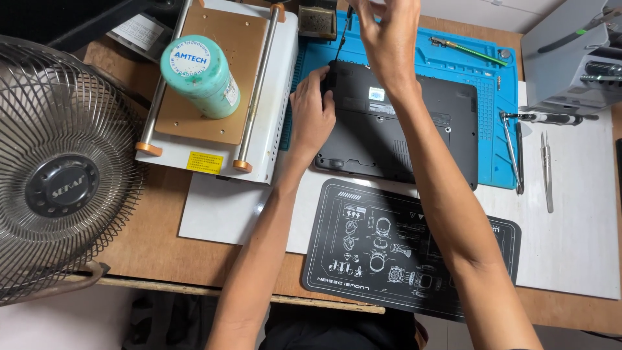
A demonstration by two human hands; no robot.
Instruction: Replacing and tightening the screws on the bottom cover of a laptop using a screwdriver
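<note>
A black laptop lies upside down on a blue work mat. My left hand grips its left edge near the far corner. My right hand is raised over the far left corner and holds a thin black screwdriver, its tip pointing down at that corner. My right forearm crosses over the laptop's underside and hides part of it.
A white machine with a tan plate carries a teal jar. A metal fan stands at the left. A black printed mat lies near me. Tweezers and tools rest on a white sheet at right, below a grey box.
</note>
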